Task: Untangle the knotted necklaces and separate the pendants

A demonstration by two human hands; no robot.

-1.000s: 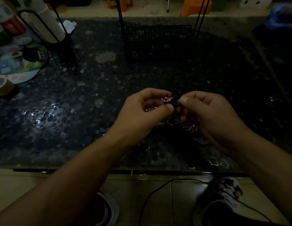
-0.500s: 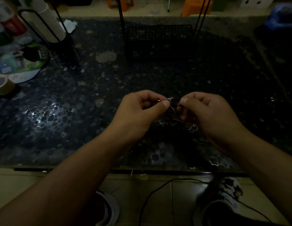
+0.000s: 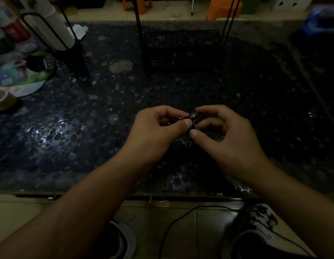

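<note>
Change: right hand (image 3: pixel 224 135) is drawn closer to left hand (image 3: pixel 158 129) than before.
Left hand: necklace tangle (image 3: pixel 193 118) is pinched.
Right hand: same tangle is pinched.
Surface: dark countertop (image 3: pixel 87 128).

The necklaces (image 3: pixel 192 119), thin silvery chains in a dark knot with small glinting pendants (image 3: pixel 193 114), hang bunched just above the counter (image 3: pixel 199 86), loose loops trailing below the knot, details lost in the dim light.
</note>
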